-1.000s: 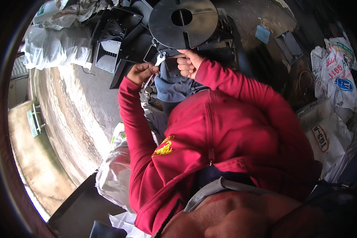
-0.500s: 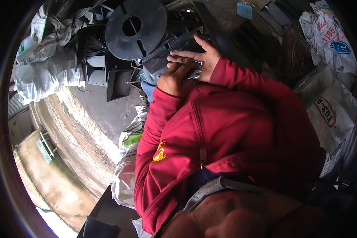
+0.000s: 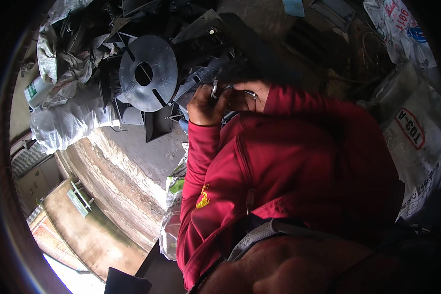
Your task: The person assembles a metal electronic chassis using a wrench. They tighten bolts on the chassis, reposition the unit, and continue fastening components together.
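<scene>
My left hand (image 3: pixel 204 107) is closed, with a small shiny metal piece (image 3: pixel 214 88) between thumb and fingers; its exact kind is too small to tell. Close beside it, the fingers of my right hand (image 3: pixel 255 93) are bent in toward the left fingers. A second silvery metal piece (image 3: pixel 250 93) shows in that hand, partly hidden by the fingers. Both hands meet in front of my red jacket, in shadow. Just beyond the left hand lies a round dark metal plate (image 3: pixel 164 61) with a centre hole and two slots.
Black metal brackets and box-shaped parts (image 3: pixel 158 125) crowd around the plate. Clear plastic wrapping (image 3: pixel 73 117) lies at the left. White printed sacks (image 3: pixel 416 161) stand at the right, and another sack (image 3: pixel 171 230) is by my left elbow. A blue piece (image 3: pixel 293 7) lies on the floor far off.
My right hand was spread open, palm up; its fingers are now bent in. My left hand has turned and raised a metal piece. The whole view has shifted, and the hands look darker.
</scene>
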`<state>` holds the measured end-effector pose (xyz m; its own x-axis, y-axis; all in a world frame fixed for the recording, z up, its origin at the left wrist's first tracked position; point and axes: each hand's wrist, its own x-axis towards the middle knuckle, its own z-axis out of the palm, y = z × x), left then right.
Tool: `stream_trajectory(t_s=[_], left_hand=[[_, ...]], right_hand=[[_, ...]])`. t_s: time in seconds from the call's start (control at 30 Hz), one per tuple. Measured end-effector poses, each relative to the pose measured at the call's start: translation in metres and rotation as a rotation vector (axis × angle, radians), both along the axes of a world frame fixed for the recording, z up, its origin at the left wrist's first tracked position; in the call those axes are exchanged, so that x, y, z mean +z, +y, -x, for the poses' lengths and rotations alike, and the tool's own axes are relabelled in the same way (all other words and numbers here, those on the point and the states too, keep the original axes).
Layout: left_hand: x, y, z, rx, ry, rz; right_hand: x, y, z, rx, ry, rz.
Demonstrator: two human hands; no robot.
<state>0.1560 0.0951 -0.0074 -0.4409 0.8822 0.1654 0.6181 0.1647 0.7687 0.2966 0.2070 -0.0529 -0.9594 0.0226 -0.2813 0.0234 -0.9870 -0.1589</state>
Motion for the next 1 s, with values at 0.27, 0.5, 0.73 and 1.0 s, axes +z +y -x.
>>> stream_trajectory(t_s=[0.27,0.5,0.73,1.0], left_hand=[[-0.017,0.012,-0.015,0.093,0.103,-0.281],[-0.026,0.013,-0.022,0.135,-0.212,-0.374],[-0.019,-0.011,-0.006,0.156,-0.428,-0.128],[-0.032,-0.1,0.05,0.011,0.373,0.35]], right_hand=[[0.007,0.009,-0.008,0.003,-0.139,-0.162],[0.002,0.013,-0.01,-0.033,-0.133,-0.23],[0.003,0.03,-0.008,-0.071,-0.395,-0.306],[-0.008,0.047,-0.01,-0.142,-0.448,-0.386]])
